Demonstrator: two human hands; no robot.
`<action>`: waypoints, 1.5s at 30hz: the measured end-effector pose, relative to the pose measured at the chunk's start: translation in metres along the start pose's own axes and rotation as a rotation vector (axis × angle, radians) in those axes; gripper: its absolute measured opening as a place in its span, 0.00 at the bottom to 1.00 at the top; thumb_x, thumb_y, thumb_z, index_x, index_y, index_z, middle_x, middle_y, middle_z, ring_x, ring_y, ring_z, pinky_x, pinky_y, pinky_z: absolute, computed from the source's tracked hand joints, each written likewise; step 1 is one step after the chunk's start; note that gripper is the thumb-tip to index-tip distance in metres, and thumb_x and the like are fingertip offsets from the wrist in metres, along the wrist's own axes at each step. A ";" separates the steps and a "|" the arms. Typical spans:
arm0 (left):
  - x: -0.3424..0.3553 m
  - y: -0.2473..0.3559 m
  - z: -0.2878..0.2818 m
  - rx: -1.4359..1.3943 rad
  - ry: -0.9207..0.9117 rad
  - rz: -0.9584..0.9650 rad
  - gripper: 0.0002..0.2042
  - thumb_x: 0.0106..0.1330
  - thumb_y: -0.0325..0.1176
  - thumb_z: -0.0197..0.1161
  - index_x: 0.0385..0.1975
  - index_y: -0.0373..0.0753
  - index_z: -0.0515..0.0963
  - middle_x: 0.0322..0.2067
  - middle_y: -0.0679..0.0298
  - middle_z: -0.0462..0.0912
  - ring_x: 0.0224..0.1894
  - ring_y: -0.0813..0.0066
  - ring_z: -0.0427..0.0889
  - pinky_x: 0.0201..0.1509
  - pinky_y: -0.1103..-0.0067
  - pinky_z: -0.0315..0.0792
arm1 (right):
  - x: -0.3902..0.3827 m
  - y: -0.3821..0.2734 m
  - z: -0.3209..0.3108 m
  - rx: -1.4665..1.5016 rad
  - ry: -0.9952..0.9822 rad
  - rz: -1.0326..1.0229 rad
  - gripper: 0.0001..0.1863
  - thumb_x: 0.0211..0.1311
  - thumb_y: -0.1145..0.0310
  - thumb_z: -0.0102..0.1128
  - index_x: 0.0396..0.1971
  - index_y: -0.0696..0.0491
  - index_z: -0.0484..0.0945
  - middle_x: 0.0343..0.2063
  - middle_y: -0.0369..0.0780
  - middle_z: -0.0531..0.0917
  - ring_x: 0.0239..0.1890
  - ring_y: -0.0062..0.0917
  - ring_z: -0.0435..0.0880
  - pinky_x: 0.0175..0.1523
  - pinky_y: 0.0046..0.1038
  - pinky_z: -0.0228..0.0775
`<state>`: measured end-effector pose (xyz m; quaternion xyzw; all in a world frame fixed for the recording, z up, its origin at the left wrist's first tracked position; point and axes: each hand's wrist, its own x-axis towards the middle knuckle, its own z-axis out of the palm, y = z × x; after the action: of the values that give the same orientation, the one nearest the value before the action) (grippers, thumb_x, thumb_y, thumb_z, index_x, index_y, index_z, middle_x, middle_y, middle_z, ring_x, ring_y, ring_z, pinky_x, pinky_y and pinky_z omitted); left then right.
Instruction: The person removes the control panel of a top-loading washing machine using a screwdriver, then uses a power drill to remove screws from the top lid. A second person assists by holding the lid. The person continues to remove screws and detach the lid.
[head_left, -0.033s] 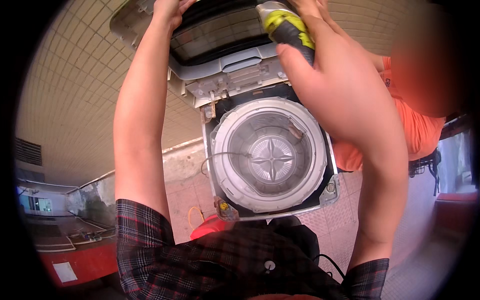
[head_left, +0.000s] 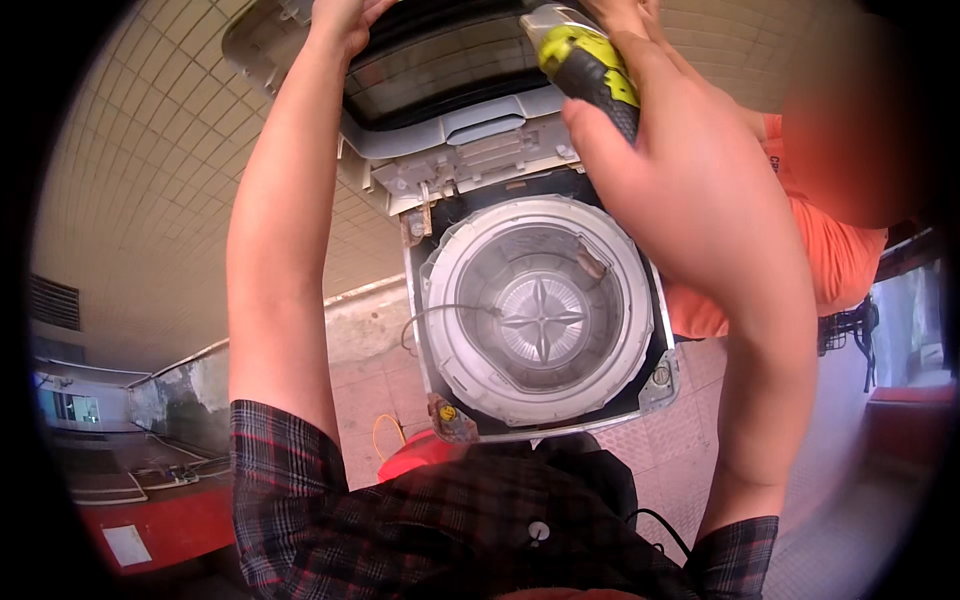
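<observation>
Ahead of me is an open top-loading washing machine, its pale drum exposed. Its top cover, with a dark window, is tilted up at the far side. My left hand is at the cover's upper left part, fingers curled against it and partly cut off by the picture's edge. My right hand is wrapped around a lime-green and dark grey power drill, held in front of the cover's right part. The drill's tip is out of clear sight. Inside the drum, a small brownish piece sits on the wall.
A person in an orange shirt is close on the right, one forearm reaching toward the cover. A thin grey cable hangs over the drum's left rim. Beyond stands a tiled wall. Something red lies by the machine's near left corner.
My right hand and the drill have shifted slightly right and down. My left hand has moved a touch to the right. The machine stays in place.
</observation>
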<state>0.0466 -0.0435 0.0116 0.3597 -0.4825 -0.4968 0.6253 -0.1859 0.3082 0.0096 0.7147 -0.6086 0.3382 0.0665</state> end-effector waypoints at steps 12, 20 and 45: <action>-0.009 -0.001 0.004 0.027 -0.048 0.020 0.32 0.78 0.50 0.55 0.63 0.22 0.65 0.54 0.34 0.78 0.53 0.47 0.84 0.51 0.69 0.85 | -0.032 -0.062 -0.009 -0.257 0.132 0.008 0.33 0.60 0.70 0.69 0.67 0.53 0.71 0.58 0.48 0.81 0.52 0.43 0.85 0.49 0.37 0.80; -0.032 0.005 0.026 -0.101 -0.219 -0.032 0.26 0.80 0.43 0.52 0.65 0.26 0.65 0.60 0.39 0.76 0.55 0.50 0.83 0.55 0.70 0.83 | -0.028 -0.025 0.013 0.028 0.320 -0.097 0.29 0.61 0.63 0.67 0.57 0.64 0.73 0.33 0.53 0.81 0.31 0.46 0.88 0.35 0.40 0.83; -0.023 0.016 0.023 -0.226 -0.579 -0.069 0.16 0.73 0.33 0.62 0.55 0.32 0.75 0.52 0.57 0.84 0.44 0.69 0.86 0.47 0.78 0.84 | -0.024 -0.031 0.044 0.419 0.154 0.058 0.31 0.65 0.67 0.67 0.62 0.67 0.68 0.45 0.58 0.81 0.44 0.51 0.85 0.48 0.40 0.78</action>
<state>0.0278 -0.0163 0.0266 0.1476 -0.5696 -0.6500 0.4808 -0.1405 0.3131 -0.0280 0.6671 -0.5386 0.5126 -0.0467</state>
